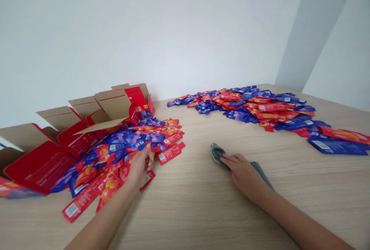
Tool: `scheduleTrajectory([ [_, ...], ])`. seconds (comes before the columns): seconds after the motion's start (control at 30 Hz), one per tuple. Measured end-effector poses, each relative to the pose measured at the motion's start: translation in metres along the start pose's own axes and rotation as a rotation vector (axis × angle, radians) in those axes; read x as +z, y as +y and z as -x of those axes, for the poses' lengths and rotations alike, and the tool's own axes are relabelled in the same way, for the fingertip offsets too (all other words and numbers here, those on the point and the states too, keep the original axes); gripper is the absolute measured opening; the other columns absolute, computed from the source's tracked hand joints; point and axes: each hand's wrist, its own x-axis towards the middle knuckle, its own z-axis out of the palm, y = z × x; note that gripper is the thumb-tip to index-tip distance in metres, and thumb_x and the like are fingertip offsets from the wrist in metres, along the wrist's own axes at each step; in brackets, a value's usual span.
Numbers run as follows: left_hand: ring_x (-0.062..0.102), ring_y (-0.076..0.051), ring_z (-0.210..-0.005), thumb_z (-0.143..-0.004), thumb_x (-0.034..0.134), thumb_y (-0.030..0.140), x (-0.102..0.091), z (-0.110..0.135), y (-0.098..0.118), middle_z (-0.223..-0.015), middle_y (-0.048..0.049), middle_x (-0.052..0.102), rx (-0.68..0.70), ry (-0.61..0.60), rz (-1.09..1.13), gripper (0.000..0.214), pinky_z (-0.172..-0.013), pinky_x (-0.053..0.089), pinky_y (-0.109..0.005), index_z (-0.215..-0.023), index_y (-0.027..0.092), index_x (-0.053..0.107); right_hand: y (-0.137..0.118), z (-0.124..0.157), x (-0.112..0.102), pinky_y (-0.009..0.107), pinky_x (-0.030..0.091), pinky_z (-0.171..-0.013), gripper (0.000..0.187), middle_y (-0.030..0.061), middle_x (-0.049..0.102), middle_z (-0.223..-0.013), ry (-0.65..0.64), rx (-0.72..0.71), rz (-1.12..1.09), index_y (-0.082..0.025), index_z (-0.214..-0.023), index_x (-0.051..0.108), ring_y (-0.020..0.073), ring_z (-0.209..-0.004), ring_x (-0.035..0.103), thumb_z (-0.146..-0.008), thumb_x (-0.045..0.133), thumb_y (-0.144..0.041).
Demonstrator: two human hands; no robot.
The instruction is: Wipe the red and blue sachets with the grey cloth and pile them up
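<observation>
My right hand (244,171) presses down on a dark grey cloth (216,152) on the table, fingers together over it. Part of the cloth shows on the far side of the wrist; the rest is hidden beneath the palm. My left hand (142,161) is at the right edge of the left pile of red and blue packets (127,140), with its fingers curled in. Whether anything is inside those fingers is hidden. A small red packet (148,179) lies beside that hand, partly behind it, and another red packet (170,153) lies just beyond.
Several open red cardboard boxes (40,167) stand in a row at the left, flaps raised, with packets against their fronts. A second, long heap of red and blue packets (268,107) curves across the back right of the wooden table (196,211). A white wall (185,30) rises behind.
</observation>
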Motion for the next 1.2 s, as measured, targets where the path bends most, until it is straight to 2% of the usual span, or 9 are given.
scheduleTrajectory([
  [0.13, 0.040, -0.008, -0.034, -0.074, 0.054, 0.048, 0.054, -0.015, -0.023, -0.047, 0.0038, 0.050, 0.019, -0.212, -0.203, 0.032, -0.033, 0.031, -0.018, -0.069, 0.016, 0.051, -0.004, 0.000, -0.004, 0.040, 0.041, -0.093, 0.052, 0.0117, 0.057, -0.123, -0.037, 0.014, 0.030, -0.009, -0.117, 0.059, 0.0236, -0.105, 0.051, -0.070, 0.038, 0.000],
  [0.2, 0.055, -0.013, -0.048, -0.078, 0.051, 0.038, 0.090, -0.033, -0.034, -0.062, -0.0005, 0.060, 0.195, -0.253, -0.460, 0.024, -0.042, 0.043, -0.023, -0.088, 0.016, 0.052, -0.007, 0.002, -0.003, 0.040, 0.041, -0.092, 0.053, 0.0106, 0.056, -0.125, -0.042, 0.039, 0.044, -0.011, -0.119, 0.058, 0.0244, -0.106, 0.050, -0.071, 0.039, -0.001],
  [0.27, 0.062, -0.019, -0.082, -0.080, 0.050, 0.027, 0.124, -0.053, -0.044, -0.090, -0.0095, 0.065, 0.432, -0.279, -0.743, 0.026, -0.068, 0.051, -0.030, -0.103, 0.015, 0.052, -0.010, 0.003, -0.001, 0.041, 0.042, -0.090, 0.054, 0.0092, 0.055, -0.126, -0.042, 0.060, 0.064, -0.014, -0.120, 0.057, 0.0255, -0.106, 0.049, -0.070, 0.041, -0.001],
  [0.4, 0.032, -0.027, -0.129, -0.079, 0.052, 0.020, 0.186, -0.086, -0.064, -0.135, -0.0176, 0.041, 0.617, -0.339, -0.987, 0.042, -0.106, 0.026, -0.042, -0.120, 0.013, 0.049, -0.015, 0.004, 0.006, 0.043, 0.040, -0.090, 0.056, 0.0076, 0.051, -0.130, -0.040, 0.108, 0.080, -0.019, -0.122, 0.055, 0.0281, -0.110, 0.047, -0.070, 0.044, -0.002],
  [0.57, 0.022, -0.029, -0.134, -0.088, 0.037, 0.027, 0.248, -0.126, -0.075, -0.144, -0.0148, 0.030, 0.715, -0.313, -1.348, 0.042, -0.107, 0.021, -0.048, -0.129, 0.016, 0.045, -0.014, 0.000, 0.011, 0.044, 0.040, -0.091, 0.054, 0.0072, 0.047, -0.134, -0.089, 0.125, 0.015, -0.022, -0.126, 0.051, 0.0295, -0.114, 0.045, -0.073, 0.047, -0.008],
  [0.7, 0.015, -0.029, -0.136, -0.088, 0.035, 0.025, 0.281, -0.159, -0.069, -0.146, -0.0150, 0.025, 0.685, -0.240, -1.405, 0.042, -0.107, 0.017, -0.049, -0.126, 0.013, 0.049, -0.011, -0.004, 0.017, 0.048, 0.041, -0.088, 0.051, 0.0113, 0.045, -0.136, -0.130, 0.118, -0.021, -0.020, -0.127, 0.049, 0.0338, -0.112, 0.046, -0.077, 0.053, -0.023],
  [0.83, 0.016, -0.030, -0.136, -0.085, 0.032, 0.014, 0.295, -0.177, -0.061, -0.145, -0.0153, 0.028, 0.582, -0.293, -1.344, 0.045, -0.105, 0.013, -0.058, -0.127, 0.010, 0.048, -0.009, -0.006, 0.018, 0.047, 0.043, -0.086, 0.046, 0.0095, 0.047, -0.134, -0.137, 0.125, -0.094, -0.021, -0.126, 0.050, 0.0324, -0.110, 0.047, -0.080, 0.051, -0.028],
  [0.97, 0.024, -0.027, -0.134, -0.079, 0.034, 0.005, 0.288, -0.171, -0.053, -0.142, -0.0159, 0.034, 0.591, -0.347, -1.256, 0.048, -0.104, 0.014, -0.059, -0.125, 0.010, 0.048, -0.011, -0.006, 0.010, 0.044, 0.041, -0.089, 0.049, 0.0084, 0.048, -0.133, -0.113, 0.143, -0.143, -0.020, -0.125, 0.051, 0.0298, -0.110, 0.046, -0.077, 0.050, -0.017],
  [1.2, 0.054, -0.018, -0.111, -0.081, 0.042, 0.011, 0.222, -0.112, -0.030, -0.120, -0.0089, 0.059, 0.555, -0.340, -0.895, 0.037, -0.097, 0.040, -0.033, -0.115, 0.014, 0.058, 0.000, -0.005, 0.003, 0.037, 0.039, -0.095, 0.055, 0.0077, 0.058, -0.120, 0.139, 0.237, -0.355, -0.018, -0.117, 0.058, 0.0202, -0.107, 0.049, -0.071, 0.034, 0.001],
])
